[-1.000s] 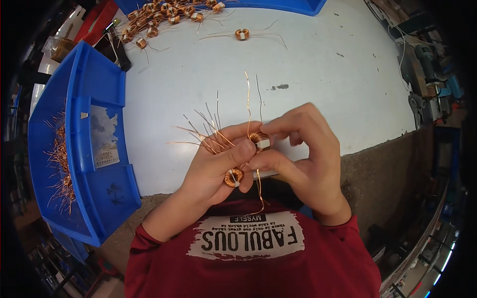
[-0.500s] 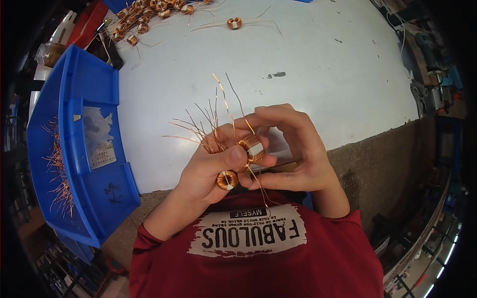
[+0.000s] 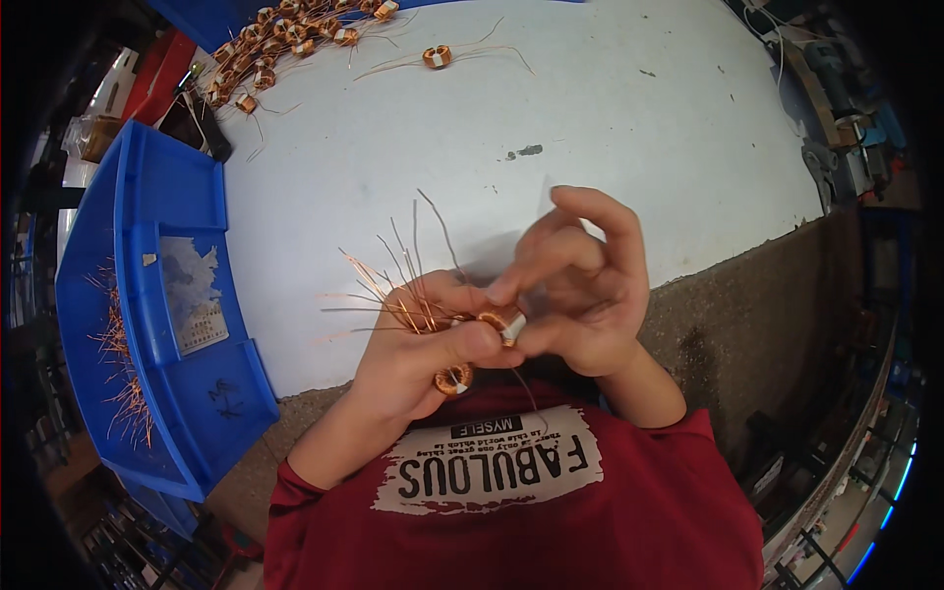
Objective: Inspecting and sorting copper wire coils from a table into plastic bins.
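My left hand (image 3: pixel 418 339) is closed around several copper-wound ring coils, with a bunch of thin wire leads (image 3: pixel 408 285) fanning out past its fingers. Between its thumb and forefinger sits an upper coil (image 3: pixel 506 323) with a white band. A second ring coil (image 3: pixel 453 379) shows below the thumb; the others are mostly hidden in the palm. From the right, my right hand (image 3: pixel 580 285) meets the upper coil, its forefinger at the top and its thumb against the side, the other fingers curled loosely. One dark lead hangs down in front of the red shirt.
A pile of similar coils (image 3: pixel 285 34) lies at the far left of the white table (image 3: pixel 629 128), and a single coil (image 3: pixel 437 57) with long leads lies beside it. A blue bin (image 3: pixel 221 388) at the left holds copper wire pieces (image 3: pixel 123 364). Tools (image 3: pixel 841 118) line the right edge.
My right forefinger and thumb have closed in on the upper coil, which has tilted. One of two long leads standing upright has left its place. The view has shifted slightly.
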The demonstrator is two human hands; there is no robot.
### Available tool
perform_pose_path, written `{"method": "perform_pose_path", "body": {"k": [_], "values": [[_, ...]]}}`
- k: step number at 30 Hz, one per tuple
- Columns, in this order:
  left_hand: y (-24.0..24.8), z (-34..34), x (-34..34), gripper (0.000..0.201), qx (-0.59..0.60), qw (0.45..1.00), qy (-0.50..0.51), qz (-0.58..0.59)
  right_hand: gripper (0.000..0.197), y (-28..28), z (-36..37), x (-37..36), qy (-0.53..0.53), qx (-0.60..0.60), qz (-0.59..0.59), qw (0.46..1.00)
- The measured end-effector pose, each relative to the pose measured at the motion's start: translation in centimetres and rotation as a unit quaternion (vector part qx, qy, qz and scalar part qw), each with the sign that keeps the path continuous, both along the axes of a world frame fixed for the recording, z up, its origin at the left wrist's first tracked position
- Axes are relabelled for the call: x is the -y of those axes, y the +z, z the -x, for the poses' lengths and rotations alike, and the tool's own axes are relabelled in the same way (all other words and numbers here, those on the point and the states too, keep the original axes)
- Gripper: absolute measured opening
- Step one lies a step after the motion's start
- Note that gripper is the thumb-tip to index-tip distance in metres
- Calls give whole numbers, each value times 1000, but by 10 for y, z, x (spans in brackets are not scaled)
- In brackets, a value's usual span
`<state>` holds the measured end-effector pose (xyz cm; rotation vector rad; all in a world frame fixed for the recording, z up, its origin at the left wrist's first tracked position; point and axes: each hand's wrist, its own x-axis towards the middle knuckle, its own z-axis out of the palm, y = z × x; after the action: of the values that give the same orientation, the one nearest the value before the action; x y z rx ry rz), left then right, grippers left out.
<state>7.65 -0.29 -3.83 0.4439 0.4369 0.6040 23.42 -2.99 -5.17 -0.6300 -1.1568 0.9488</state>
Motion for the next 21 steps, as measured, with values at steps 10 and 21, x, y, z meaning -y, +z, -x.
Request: {"method": "perform_pose_path", "body": {"k": [10,21], "values": [[6,10,7,25,15,997,-4,73,66,-15,15,9,-104,39,-110,988],[-2,14,6,26,-22,997,32,72,45,10,27,18,-141,19,116,983]]}}
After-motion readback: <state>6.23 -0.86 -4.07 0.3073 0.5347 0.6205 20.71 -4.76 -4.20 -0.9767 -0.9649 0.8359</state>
